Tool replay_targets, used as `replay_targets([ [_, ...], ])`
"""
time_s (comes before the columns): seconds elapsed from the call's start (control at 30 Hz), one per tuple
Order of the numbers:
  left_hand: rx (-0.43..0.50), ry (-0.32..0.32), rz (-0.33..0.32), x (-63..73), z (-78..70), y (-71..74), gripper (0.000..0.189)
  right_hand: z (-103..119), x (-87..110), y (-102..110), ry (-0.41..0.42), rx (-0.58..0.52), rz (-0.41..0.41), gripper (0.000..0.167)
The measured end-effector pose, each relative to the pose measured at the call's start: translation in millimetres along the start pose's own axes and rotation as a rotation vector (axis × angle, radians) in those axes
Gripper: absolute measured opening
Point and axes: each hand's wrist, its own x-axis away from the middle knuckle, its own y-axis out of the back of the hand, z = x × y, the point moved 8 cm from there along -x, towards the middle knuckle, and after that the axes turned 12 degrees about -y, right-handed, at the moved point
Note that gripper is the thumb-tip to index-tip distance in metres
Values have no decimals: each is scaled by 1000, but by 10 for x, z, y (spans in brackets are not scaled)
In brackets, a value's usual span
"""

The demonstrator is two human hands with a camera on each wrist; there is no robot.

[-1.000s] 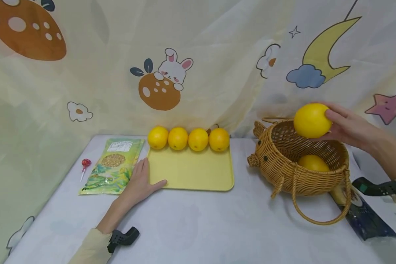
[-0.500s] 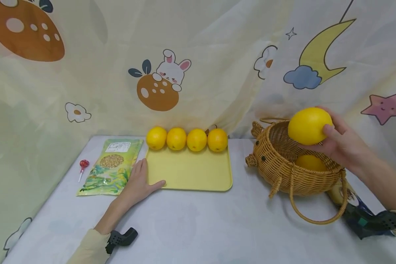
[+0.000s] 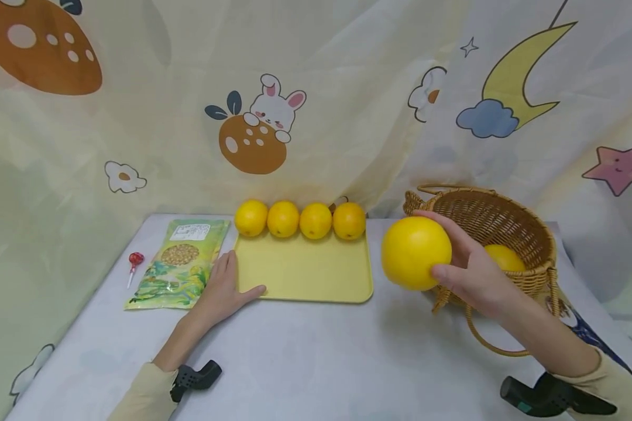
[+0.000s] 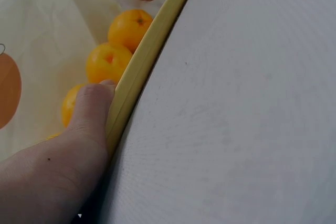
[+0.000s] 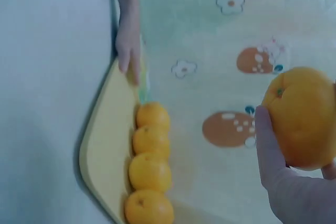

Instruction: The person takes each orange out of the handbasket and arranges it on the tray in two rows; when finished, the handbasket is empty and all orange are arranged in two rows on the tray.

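My right hand [image 3: 474,272] holds an orange [image 3: 413,252] in the air, to the right of the yellow tray [image 3: 305,272] and just in front of the wicker basket's left side. Thumb and fingers grip the fruit from its right in the head view; in the right wrist view the orange [image 5: 300,119] shows a small green stem mark. My left hand [image 3: 223,289] rests at the tray's left edge, thumb stretched along the front rim and fingers straight. Several oranges [image 3: 316,221] sit in a row along the tray's back edge.
A pig-shaped wicker basket [image 3: 539,251] stands at the right with another orange [image 3: 505,257] inside. A dark packet [image 3: 592,336] lies partly behind my right forearm. Left of the tray are a green-yellow bag [image 3: 179,266] and a red lollipop [image 3: 135,259]. A printed cloth hangs behind.
My right hand has carried the orange leftward and down, from over the basket opening to its left front. The left hand and the tray have stayed in place.
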Motion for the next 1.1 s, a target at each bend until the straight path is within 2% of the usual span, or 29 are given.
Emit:
replay_targets([
  [0.17,-8,-4,-3,0,3,10,118,-79,-104,-315,-12,-15,72,67],
  [0.37,-4,-1,-2,5,-5,20,117,-212,-333,-589,-83,-36,110,67],
  [0.63,-19,-9,-7,-9,-2,8,117,-248,-598,-863,-107,-218,189,68],
  [0.77,-11,-3,-2,-14,-4,-7,119,-253,-700,-1003,-149,-298,232,69],
  [0.93,-18,-3,9,-19,-8,-26,120,-234,-863,-1165,-186,-331,237,84],
  [1.1,-19,4,1,-10,16,-14,120,-207,-1179,-1349,-233,-319,183,68],
])
